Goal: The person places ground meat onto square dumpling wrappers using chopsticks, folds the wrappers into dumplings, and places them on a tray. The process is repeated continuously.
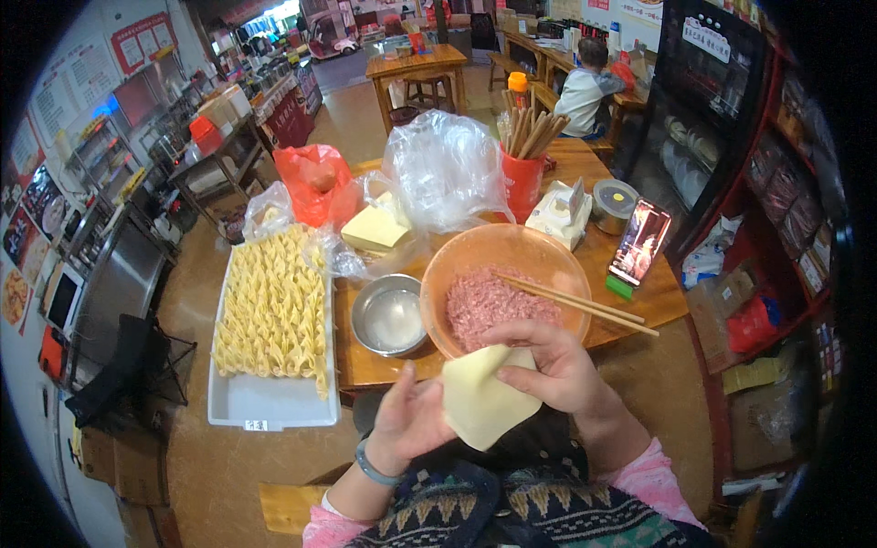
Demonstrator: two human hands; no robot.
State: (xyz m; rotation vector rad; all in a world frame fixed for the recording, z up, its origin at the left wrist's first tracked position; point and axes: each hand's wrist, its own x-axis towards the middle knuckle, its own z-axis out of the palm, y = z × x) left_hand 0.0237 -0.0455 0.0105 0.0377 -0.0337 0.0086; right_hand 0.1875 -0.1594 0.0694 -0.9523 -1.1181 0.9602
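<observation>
A square yellow dough wrapper [488,401] is pinched at its upper edge between the thumb and fingers of my right hand [548,366]. Palm up, my left hand [414,418] has its thumb raised and apart; the wrapper hides its fingertips. Just beyond both hands stands an orange plastic bowl [510,240] of pink minced meat [483,298], with wooden chopsticks [582,305] resting across its rim. To its left is a small metal bowl [389,315] with whitish contents. Rows of folded wontons [274,301] fill most of a white plastic tray [270,404].
Behind the bowls lie a wrapper stack [377,225], a clear plastic bag [445,168] and a red bag [316,181]. A red chopstick holder [522,181], tissue pack [558,212], lidded tin [614,205] and propped phone [639,243] stand farther right. A person [589,92] sits at another table.
</observation>
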